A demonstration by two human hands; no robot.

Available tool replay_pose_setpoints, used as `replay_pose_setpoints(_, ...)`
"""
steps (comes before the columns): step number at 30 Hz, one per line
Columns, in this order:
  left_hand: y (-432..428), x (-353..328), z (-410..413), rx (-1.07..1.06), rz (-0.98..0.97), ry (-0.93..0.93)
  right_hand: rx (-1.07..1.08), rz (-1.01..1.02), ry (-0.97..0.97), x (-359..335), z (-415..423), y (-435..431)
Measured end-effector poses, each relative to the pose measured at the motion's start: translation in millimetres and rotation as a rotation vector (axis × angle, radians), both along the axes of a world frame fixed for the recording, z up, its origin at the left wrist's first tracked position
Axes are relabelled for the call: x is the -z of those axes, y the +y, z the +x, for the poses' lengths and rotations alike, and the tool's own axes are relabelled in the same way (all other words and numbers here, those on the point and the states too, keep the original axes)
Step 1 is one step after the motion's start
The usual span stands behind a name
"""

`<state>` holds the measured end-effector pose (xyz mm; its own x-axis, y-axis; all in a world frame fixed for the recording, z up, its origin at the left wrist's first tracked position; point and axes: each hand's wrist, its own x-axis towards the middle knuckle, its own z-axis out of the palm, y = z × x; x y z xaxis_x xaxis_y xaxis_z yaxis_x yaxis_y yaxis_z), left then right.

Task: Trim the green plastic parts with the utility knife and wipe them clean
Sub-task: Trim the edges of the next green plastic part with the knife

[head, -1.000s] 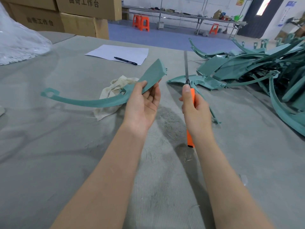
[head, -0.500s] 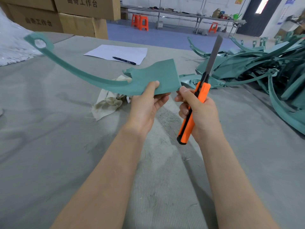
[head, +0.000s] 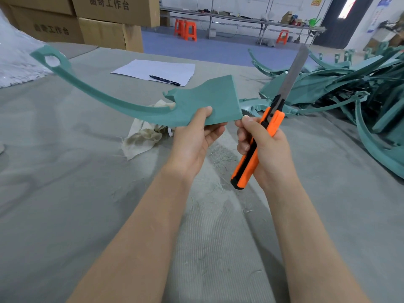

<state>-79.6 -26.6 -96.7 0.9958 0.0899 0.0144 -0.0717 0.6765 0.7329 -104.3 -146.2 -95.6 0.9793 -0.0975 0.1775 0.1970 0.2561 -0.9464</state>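
Note:
My left hand [head: 194,138] pinches the wide end of a long curved green plastic part [head: 203,101], holding it above the table with its flat face toward me. Its thin arm sweeps up and left to a ring-shaped tip. My right hand [head: 264,147] grips an orange utility knife [head: 255,149] with a long blade extended, pointing up and to the right. My right thumb touches the part's right corner. The blade is clear of the part. A crumpled beige cloth [head: 144,138] lies on the table under the part.
A heap of green plastic parts [head: 349,88] fills the right side of the grey table [head: 65,193]. A sheet of paper [head: 157,69] with a black pen [head: 165,80] lies further back. Cardboard boxes [head: 105,20] stand at the back left, a plastic bag [head: 17,62] at the left edge.
My left hand turned the part from edge-on to face-on and raised its ring end up and left. My right hand tilted the knife rightward and came up beside the part's corner.

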Motion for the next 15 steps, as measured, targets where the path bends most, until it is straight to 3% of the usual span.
replay_pose_setpoints(8,2.9,1.9,2.9,-0.077,-0.025,0.0,0.105,0.021,0.075,0.1,3.9,-5.8)
replay_pose_setpoints(15,2.5,3.9,2.3,-0.073,0.029,-0.031,-0.014,0.02,0.146,2.1,4.9,-2.3)
